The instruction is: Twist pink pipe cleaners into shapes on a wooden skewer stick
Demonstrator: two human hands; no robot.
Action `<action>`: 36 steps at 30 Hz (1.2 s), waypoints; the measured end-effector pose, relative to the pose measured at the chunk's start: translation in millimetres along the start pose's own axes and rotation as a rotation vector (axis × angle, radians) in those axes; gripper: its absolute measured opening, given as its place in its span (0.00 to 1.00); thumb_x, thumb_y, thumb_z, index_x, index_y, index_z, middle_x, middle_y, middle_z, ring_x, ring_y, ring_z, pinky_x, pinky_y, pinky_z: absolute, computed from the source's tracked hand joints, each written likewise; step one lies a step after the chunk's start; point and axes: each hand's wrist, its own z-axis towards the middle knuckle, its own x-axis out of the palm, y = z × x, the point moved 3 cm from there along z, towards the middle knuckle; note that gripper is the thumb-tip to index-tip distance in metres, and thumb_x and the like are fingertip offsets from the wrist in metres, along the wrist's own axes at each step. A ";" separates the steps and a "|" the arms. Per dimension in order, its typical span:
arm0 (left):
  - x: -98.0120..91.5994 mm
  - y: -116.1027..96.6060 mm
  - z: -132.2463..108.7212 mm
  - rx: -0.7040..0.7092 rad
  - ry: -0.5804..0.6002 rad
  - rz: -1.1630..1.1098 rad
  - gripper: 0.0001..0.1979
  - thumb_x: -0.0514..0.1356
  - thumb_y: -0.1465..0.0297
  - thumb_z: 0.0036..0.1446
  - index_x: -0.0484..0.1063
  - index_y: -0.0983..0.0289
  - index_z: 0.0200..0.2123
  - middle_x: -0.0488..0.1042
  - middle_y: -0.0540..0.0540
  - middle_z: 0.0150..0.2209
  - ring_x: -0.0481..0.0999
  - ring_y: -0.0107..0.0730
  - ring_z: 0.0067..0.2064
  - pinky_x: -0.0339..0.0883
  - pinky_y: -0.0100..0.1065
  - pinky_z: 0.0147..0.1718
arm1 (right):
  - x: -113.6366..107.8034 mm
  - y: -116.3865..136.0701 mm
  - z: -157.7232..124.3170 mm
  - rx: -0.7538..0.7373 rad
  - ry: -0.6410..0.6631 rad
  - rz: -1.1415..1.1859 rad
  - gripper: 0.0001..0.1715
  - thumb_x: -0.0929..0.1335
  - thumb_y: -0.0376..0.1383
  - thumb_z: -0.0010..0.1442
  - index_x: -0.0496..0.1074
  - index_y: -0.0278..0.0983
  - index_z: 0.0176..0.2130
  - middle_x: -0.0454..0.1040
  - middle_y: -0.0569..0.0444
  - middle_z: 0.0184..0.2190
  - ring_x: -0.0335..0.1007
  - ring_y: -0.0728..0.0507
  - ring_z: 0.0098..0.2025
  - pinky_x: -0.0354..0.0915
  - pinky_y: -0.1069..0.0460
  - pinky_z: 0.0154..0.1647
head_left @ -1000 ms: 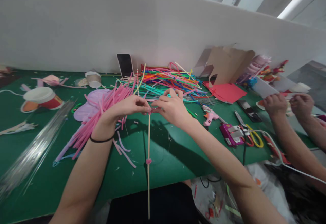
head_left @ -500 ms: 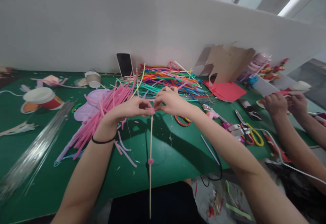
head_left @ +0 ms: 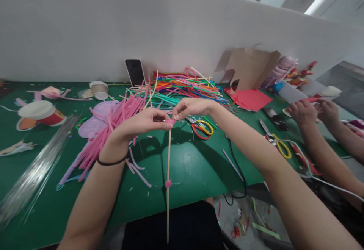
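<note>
A thin wooden stick (head_left: 169,155) hangs upright over the green table's front edge, with a small pink fuzzy ball (head_left: 168,183) partway down it. At its top sits a pink fuzzy piece (head_left: 170,122), pinched by my left hand (head_left: 155,120) between thumb and fingertips. My right hand (head_left: 189,110) closes thumb and finger at the right side of that same pink piece. Thin clear thread or wire loops faintly around the stick. Pink pipe cleaners (head_left: 119,125) lie in a bundle beside my left hand. Behind both hands is a multicoloured pile of pipe cleaners (head_left: 187,87).
Scissors with red and yellow handles (head_left: 202,128) lie right of the stick; another pair (head_left: 281,147) lies farther right. A phone (head_left: 135,72) leans on the partition. Paper cups (head_left: 42,111), wire strands (head_left: 42,166) and red paper (head_left: 251,99) are around. Another person's hands (head_left: 304,111) work at right.
My right hand has shifted slightly at the stick's top, its wrist now higher. My left hand keeps its pinch. The view has turned a little, and the scissors behind my right hand show more.
</note>
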 end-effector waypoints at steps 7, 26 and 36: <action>-1.5 -7.0 -3.0 0.029 -0.023 -0.077 0.14 0.63 0.58 0.52 0.78 0.63 0.33 0.76 0.51 0.31 0.73 0.31 0.33 0.64 0.28 0.33 | 14.9 -25.8 3.2 0.010 0.012 0.491 0.12 0.77 0.35 0.45 0.77 0.31 0.31 0.77 0.53 0.27 0.71 0.49 0.31 0.65 0.55 0.35; -8.8 -5.1 -5.1 0.077 -0.326 -0.308 0.13 0.68 0.61 0.47 0.76 0.65 0.30 0.78 0.54 0.30 0.77 0.35 0.35 0.71 0.31 0.34 | 37.8 -8.8 -4.3 -0.060 -0.282 0.749 0.08 0.74 0.36 0.51 0.72 0.36 0.30 0.74 0.57 0.25 0.71 0.48 0.32 0.68 0.49 0.41; -19.9 -4.0 -11.4 0.168 -0.656 -0.417 0.14 0.68 0.60 0.47 0.74 0.64 0.30 0.75 0.52 0.28 0.75 0.32 0.31 0.71 0.31 0.32 | -0.7 40.4 -53.0 -0.371 -0.908 -0.137 0.16 0.65 0.45 0.63 0.76 0.42 0.44 0.77 0.54 0.46 0.70 0.46 0.51 0.61 0.48 0.55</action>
